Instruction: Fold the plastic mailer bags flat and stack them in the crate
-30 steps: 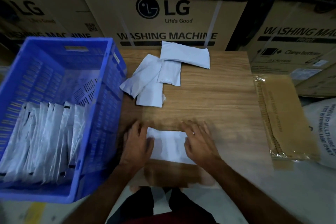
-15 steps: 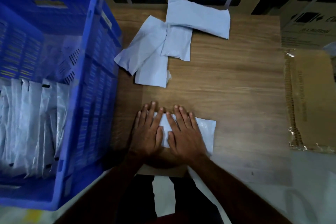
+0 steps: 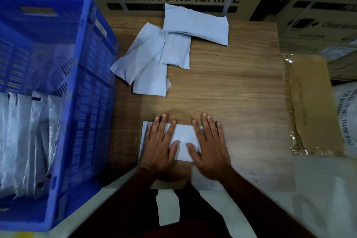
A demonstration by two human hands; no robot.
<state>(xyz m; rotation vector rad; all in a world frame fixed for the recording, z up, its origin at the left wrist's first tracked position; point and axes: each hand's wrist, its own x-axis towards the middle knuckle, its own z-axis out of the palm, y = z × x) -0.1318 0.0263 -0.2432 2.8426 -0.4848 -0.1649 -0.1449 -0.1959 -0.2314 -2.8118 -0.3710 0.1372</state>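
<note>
**Now pressing the fold flat**

Here I have both hands on the folded mailer bag [image 3: 183, 142] at the near edge of the surface [image 3: 241, 92]. My left hand [image 3: 159, 148] and right hand [image 3: 210, 149] lie palm-down on it, fingers [image 3: 164, 123] straight and spread, gripping nothing. I judge this the flattening step. Next I would need to pick the bag up and slot it into the blue crate [image 3: 90, 102] on the left, beside the bags already standing there. The unfolded mailers [image 3: 166, 52] wait at the far side.
</note>
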